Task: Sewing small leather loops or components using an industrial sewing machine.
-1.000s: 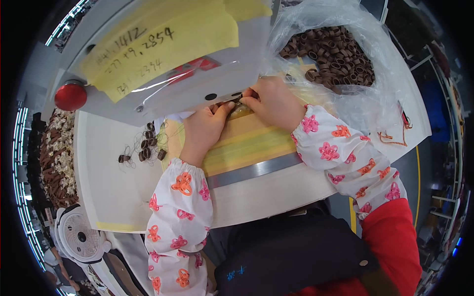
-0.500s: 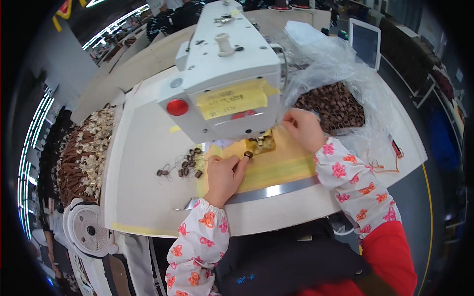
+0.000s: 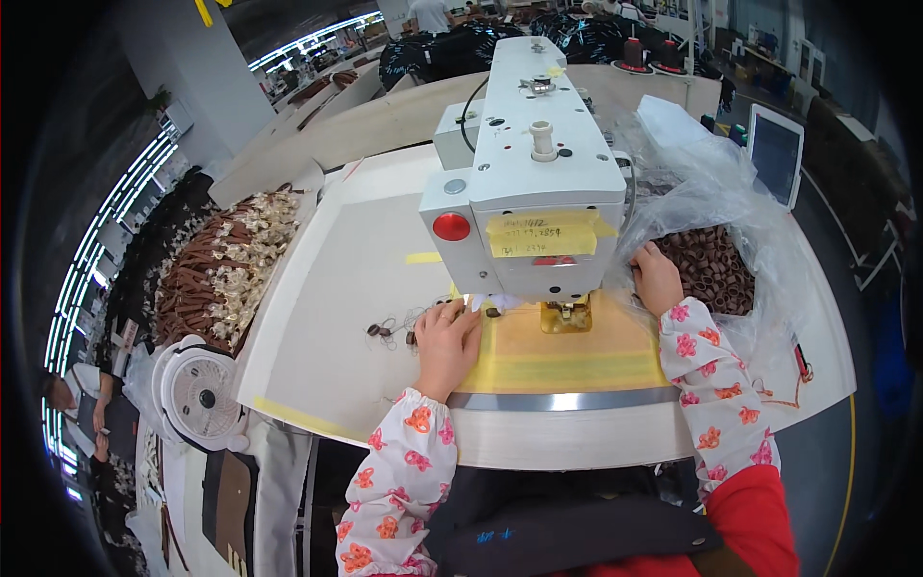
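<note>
A white sewing machine head (image 3: pixel 548 154) stands over the table, its presser foot (image 3: pixel 567 313) above a yellowish plate on the work surface. My left hand (image 3: pixel 449 344) rests on the table left of the plate, fingers stretched forward and lying down. Just right of its fingertips is a small dark brown loop (image 3: pixel 493 313); several more brown loops (image 3: pixel 380 330) with loose threads lie to its left. My right hand (image 3: pixel 659 279) is at the machine's right side, by the plastic bag. Its fingers are curled together, and whatever is between them cannot be made out.
An open clear plastic bag (image 3: pixel 692 183) holds a heap of brown loops (image 3: pixel 716 271) at right. A tablet-like screen (image 3: pixel 774 154) stands behind it. At left are a white fan (image 3: pixel 204 396) and a pile of brown straps (image 3: pixel 216 274). A metal strip (image 3: pixel 567 401) edges the work surface.
The view has shifted, so the scene sits further right. My left hand has moved away left from the loop near the plate. My right hand has drawn away from the presser foot toward the bag.
</note>
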### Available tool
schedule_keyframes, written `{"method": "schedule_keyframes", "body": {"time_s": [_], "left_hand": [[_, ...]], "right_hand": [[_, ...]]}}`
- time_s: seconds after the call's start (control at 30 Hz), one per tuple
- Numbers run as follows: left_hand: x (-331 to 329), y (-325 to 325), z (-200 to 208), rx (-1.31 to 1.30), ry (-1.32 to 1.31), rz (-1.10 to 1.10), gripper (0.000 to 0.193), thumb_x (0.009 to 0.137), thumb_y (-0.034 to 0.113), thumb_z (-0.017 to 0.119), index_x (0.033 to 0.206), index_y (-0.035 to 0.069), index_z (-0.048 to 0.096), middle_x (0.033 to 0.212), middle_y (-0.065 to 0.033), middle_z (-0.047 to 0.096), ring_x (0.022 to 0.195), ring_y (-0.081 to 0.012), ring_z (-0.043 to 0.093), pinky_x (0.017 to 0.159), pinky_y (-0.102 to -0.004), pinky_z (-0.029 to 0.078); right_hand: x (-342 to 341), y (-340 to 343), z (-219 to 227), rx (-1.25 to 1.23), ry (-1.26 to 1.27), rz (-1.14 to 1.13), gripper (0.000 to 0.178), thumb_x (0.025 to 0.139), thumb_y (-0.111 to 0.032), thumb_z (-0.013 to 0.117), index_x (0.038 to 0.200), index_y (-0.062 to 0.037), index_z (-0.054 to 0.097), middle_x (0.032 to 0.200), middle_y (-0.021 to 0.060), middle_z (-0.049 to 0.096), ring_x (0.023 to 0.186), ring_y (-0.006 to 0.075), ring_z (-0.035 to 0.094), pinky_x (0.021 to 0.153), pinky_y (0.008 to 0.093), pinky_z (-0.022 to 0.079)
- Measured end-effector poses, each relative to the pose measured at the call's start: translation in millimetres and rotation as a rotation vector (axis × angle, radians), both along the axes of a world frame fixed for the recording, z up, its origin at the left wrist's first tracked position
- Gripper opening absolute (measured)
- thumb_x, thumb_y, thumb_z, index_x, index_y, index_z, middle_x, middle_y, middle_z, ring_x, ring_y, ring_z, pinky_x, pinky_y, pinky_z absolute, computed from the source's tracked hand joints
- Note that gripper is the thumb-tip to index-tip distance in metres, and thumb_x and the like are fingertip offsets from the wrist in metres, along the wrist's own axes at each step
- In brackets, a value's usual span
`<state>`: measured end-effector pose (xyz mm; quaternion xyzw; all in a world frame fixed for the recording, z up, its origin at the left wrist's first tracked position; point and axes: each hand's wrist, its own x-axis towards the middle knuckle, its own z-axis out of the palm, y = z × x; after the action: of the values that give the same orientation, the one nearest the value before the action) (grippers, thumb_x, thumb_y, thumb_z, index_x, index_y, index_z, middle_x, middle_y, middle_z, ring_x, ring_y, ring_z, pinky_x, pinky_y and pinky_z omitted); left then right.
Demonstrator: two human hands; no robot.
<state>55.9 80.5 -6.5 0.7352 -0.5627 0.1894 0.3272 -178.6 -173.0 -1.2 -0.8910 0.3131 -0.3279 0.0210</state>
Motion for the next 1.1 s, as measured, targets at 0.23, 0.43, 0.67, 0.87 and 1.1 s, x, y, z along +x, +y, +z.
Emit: {"method": "schedule_keyframes", "body": {"time_s": [0.23,0.43,0.67,0.87,1.1], "left_hand": [[19.4,4.8,-10.2,0.041,0.072,0.166,0.022,0.071,0.003,0.055,0.090,0.010,0.064,0.102,-0.0064,0.058,0.101,-0.0251,0.048,0.087,-0.0405,0.030],[26.1,-0.7,-11.6,-0.019,0.081,0.175,0.021,0.071,0.005,0.055,0.090,0.010,0.062,0.102,-0.0067,0.057,0.101,-0.0258,0.048,0.088,-0.0411,0.030],[15.7,-7.5,-5.6,-0.072,0.029,0.118,0.020,0.072,0.007,0.057,0.092,0.006,0.060,0.103,-0.0095,0.056,0.101,-0.0276,0.047,0.089,-0.0421,0.031],[-32.4,-29.6,10.3,0.015,-0.036,-0.162,0.027,0.075,0.007,0.056,0.101,-0.001,0.057,0.103,-0.0130,0.055,0.100,-0.0312,0.047,0.087,-0.0427,0.034],[-52.5,-51.4,-4.6,0.130,0.148,-0.280,0.025,0.081,0.011,0.052,0.103,0.001,0.056,0.096,-0.0166,0.058,0.087,-0.0319,0.054,0.075,-0.0393,0.043]], "right_hand": [[-1.7,11.5,3.8,-0.024,-0.066,-0.001,0.013,0.068,-0.001,0.054,0.081,-0.0037,0.053,0.083,0.0134,0.051,0.070,0.0338,0.055,0.060,0.0425,0.045],[-4.7,21.6,10.5,0.072,-0.296,0.107,0.017,0.068,0.001,0.053,0.085,-0.0015,0.056,0.079,0.0115,0.051,0.061,0.0270,0.054,0.056,0.0355,0.044],[2.0,67.9,18.1,0.378,-0.552,0.203,0.010,0.072,0.002,0.058,0.082,0.0003,0.058,0.070,0.0046,0.053,0.057,0.0102,0.049,0.052,0.0229,0.040],[7.6,100.6,2.0,1.246,-0.588,0.394,0.016,0.076,0.003,0.057,0.092,0.0027,0.054,0.081,0.0040,0.058,0.070,0.0085,0.057,0.061,0.0201,0.047],[20.4,108.7,6.7,1.423,-0.600,0.378,0.021,0.076,0.006,0.057,0.096,0.0040,0.052,0.084,0.0056,0.057,0.074,0.0104,0.059,0.064,0.0204,0.049]]}}
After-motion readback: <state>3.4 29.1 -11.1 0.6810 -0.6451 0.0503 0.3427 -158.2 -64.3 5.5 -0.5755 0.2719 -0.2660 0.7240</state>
